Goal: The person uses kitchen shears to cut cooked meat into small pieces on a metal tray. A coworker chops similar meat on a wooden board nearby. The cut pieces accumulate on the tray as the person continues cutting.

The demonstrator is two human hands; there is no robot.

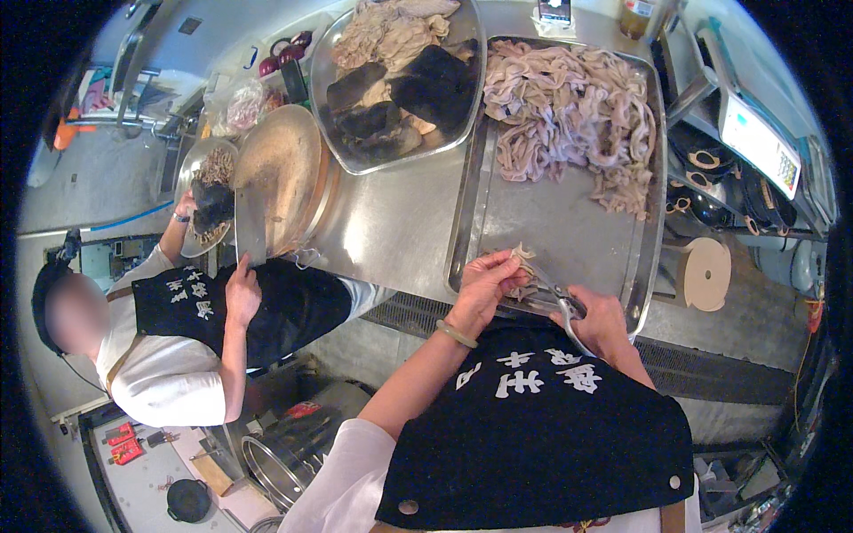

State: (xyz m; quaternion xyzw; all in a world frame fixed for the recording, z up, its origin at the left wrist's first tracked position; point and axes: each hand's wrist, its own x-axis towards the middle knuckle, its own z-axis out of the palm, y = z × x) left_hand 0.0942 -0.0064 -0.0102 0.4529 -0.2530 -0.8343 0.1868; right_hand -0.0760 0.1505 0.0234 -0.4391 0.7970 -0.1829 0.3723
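Observation:
My left hand [488,283] pinches a small pale piece of intestine or similar offal [523,253] between thumb and fingers, over the near left corner of a large metal tray [553,206]. Around the handles of a pair of metal scissors [566,308] my right hand [595,318] is closed; the blades point up and left to the held piece. Whether the blades are apart cannot be told. A few cut pieces [521,293] lie beneath my left hand. A big heap of pale, folded intestines [573,106] fills the far part of the tray.
Left of the tray, a metal basin [400,156] holds pale and black tripe. Further left, a co-worker [180,333] holds a cleaver [250,226] at a round wooden chopping block [280,173], beside a metal bowl [193,166]. A scale [760,143] stands at the right, a phone [554,12] beyond the tray.

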